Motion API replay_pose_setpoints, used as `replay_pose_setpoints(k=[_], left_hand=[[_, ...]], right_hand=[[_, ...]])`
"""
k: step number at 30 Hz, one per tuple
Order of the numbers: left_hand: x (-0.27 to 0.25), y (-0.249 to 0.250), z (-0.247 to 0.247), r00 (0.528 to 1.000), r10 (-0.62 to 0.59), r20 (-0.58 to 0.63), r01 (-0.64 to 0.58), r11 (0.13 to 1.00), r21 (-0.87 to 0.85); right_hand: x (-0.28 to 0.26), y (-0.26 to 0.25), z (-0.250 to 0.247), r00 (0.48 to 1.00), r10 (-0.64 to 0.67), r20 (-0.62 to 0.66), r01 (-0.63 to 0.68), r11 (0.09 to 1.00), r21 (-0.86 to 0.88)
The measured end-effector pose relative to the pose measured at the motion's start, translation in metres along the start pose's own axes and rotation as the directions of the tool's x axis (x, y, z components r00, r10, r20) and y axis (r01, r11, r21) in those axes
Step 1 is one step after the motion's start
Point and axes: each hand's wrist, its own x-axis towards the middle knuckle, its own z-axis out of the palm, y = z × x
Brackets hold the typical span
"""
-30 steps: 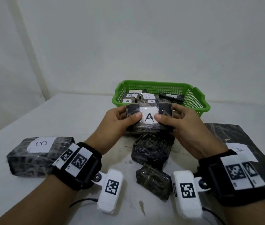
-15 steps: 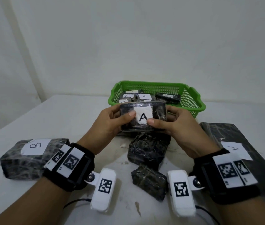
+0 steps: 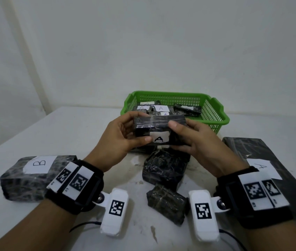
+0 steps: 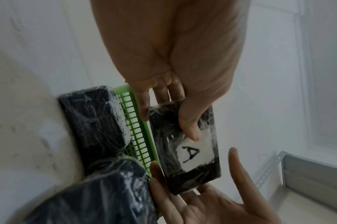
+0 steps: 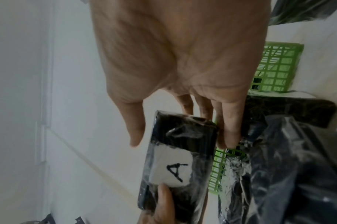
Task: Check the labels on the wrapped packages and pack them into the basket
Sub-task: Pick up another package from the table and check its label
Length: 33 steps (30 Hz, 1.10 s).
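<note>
Both hands hold a black plastic-wrapped package (image 3: 159, 130) with a white label marked A, in the air just in front of the green basket (image 3: 216, 122). My left hand (image 3: 127, 134) grips its left end, thumb on the labelled face (image 4: 190, 125). My right hand (image 3: 187, 136) takes the right end, fingers behind it (image 5: 227, 133) and thumb by the upper edge. The label faces me and reads A in both wrist views (image 5: 173, 166). Several packages labelled A (image 3: 159, 108) lie inside the basket.
On the white table (image 3: 71, 134), a package marked B (image 3: 34, 176) lies at the left. A large flat package labelled A (image 3: 270, 160) lies at the right. Two unlabelled wrapped packages (image 3: 165, 169) (image 3: 167, 203) sit under and before my hands. The wall stands close behind the basket.
The held package has tipped, so its labelled face sits lower and its upper side now shows. Both hands have kept their hold near the basket's front rim.
</note>
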Motion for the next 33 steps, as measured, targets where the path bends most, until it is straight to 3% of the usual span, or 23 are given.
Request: replay_pose_setpoints(k=[3,8,10,18,22,33], left_hand=[[-0.001,-0.001,0.002,1.0,0.007,0.014,-0.007,1.0,0.005],[0.0,-0.003,0.004,0.978,-0.149,0.149,0.161,0.984,-0.072],[0.0,-0.002,0.005,0.974,-0.19,0.123,0.204,0.971,-0.121],[0.0,-0.004,0.005,0.974,-0.212,0.08,0.223,0.962,-0.16],[0.002,-0.004,0.002,0.978,-0.204,0.048,0.209,0.957,-0.201],[0.001,0.002,-0.005,0.979,-0.173,0.109,0.191,0.963,-0.189]], right_hand=[[0.0,-0.002,-0.001,0.998,0.067,0.022,-0.068,0.996,0.061],[0.001,0.001,-0.005,0.997,-0.057,-0.049,0.059,0.997,0.044],[0.003,0.002,-0.006,0.997,-0.068,-0.047,0.07,0.997,0.032],[0.006,0.007,-0.007,0.997,-0.044,-0.058,0.044,0.999,0.005],[0.006,0.005,-0.005,1.0,-0.025,-0.003,0.025,0.999,0.039],[0.002,0.0,-0.006,0.998,-0.063,0.012,0.064,0.998,-0.017]])
